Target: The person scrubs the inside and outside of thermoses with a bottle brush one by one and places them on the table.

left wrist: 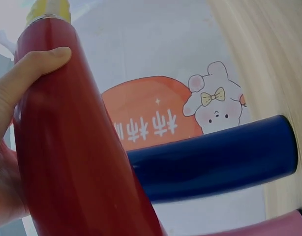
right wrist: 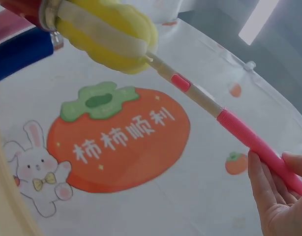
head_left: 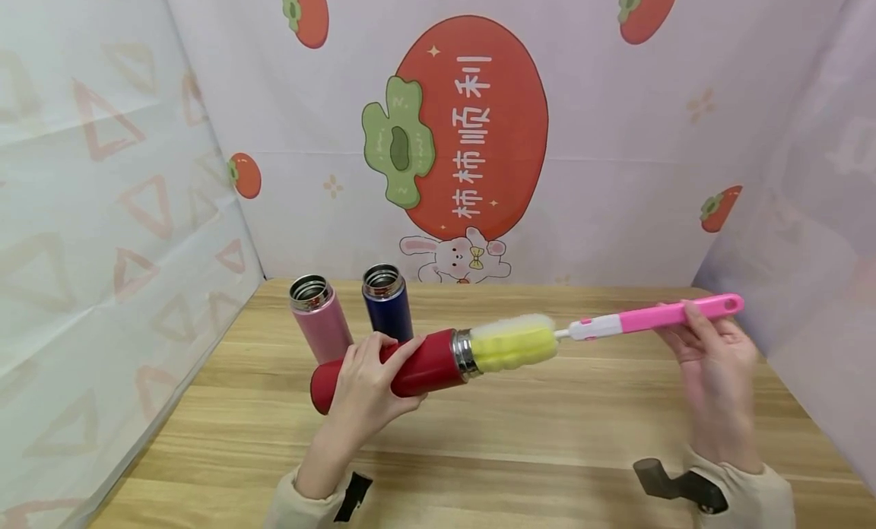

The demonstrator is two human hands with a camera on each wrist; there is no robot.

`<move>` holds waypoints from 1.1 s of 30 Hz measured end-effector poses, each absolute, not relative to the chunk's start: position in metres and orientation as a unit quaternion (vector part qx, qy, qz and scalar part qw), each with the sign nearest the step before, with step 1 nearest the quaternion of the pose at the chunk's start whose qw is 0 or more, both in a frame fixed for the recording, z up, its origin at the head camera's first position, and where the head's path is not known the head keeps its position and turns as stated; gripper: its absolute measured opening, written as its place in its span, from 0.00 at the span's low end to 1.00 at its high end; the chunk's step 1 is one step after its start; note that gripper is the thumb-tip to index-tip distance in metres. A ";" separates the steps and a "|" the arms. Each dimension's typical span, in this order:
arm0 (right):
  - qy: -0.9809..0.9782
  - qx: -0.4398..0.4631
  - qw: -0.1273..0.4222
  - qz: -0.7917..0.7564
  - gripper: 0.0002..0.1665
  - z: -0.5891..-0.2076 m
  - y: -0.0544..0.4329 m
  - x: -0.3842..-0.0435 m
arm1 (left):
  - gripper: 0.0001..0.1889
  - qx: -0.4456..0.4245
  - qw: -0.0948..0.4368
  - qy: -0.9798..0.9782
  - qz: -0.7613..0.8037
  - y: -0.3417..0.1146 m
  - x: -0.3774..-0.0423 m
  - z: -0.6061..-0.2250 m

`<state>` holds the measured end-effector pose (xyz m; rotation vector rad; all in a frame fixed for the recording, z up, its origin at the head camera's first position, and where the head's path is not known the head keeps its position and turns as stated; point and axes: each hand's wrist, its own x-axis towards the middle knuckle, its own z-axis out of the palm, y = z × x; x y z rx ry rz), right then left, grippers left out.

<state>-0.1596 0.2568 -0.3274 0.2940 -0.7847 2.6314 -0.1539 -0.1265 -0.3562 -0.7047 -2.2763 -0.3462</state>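
My left hand [head_left: 369, 384] grips a red thermos bottle [head_left: 427, 364] round its body, thumb on the near side. The bottle is tilted nearly flat, its silver mouth facing right. At that mouth sits the yellow and white sponge head [head_left: 515, 342] of a bottle brush, most of it outside and its tip hidden inside the neck. My right hand [head_left: 715, 362] pinches the pink handle [head_left: 657, 318] near its far end. In the right wrist view the fingers and thumb hold the handle [right wrist: 259, 147], and the sponge [right wrist: 111, 37] meets the bottle's rim.
Behind the red bottle stand a pink bottle [head_left: 322, 324] and a dark blue bottle [head_left: 388, 305], both upright with open mouths. They are on a wooden table [head_left: 547, 453]. A printed cloth [head_left: 602, 217] hangs at the back, with more cloth along both sides.
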 end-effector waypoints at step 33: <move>-0.306 0.086 0.218 0.923 0.05 -0.330 0.242 -0.167 | 0.36 -0.311 0.346 -0.875 -0.136 -0.121 -0.153 -0.358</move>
